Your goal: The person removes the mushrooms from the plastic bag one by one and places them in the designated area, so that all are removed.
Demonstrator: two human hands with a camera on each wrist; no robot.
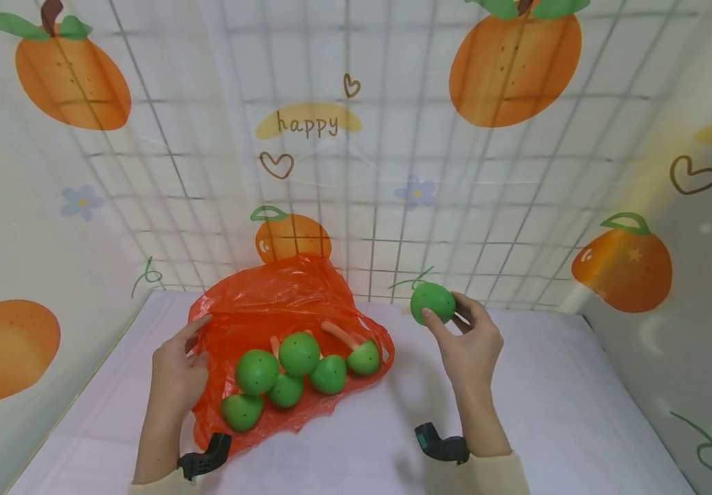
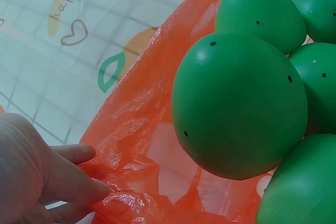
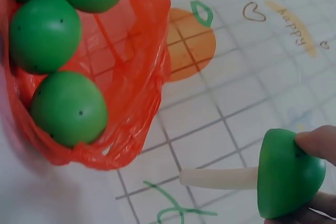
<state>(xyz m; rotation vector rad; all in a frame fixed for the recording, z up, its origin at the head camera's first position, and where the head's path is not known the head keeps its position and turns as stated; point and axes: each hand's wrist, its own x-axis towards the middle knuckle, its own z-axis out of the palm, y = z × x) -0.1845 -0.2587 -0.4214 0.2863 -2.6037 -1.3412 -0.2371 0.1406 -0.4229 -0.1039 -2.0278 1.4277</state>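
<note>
My right hand [image 1: 473, 344] grips a green toy mushroom [image 1: 433, 303] by its domed cap, raised above the table to the right of a red plastic bag [image 1: 269, 302]. In the right wrist view the held mushroom's pale stem [image 3: 220, 178] points left, away from the fingers. At the bag's left edge, my left hand [image 1: 179, 368] pinches the thin red film, which bunches at its fingertips [image 2: 100, 188]. Several more green mushrooms [image 1: 299, 353] with small black dots lie together on the bag, some with pale stems [image 1: 339, 334] showing.
A white-covered table [image 1: 554, 405] lies under everything. Behind it hangs a pale curtain [image 1: 380, 158] printed with oranges and hearts, over a wire grid. Curtain panels also close in the left and right sides.
</note>
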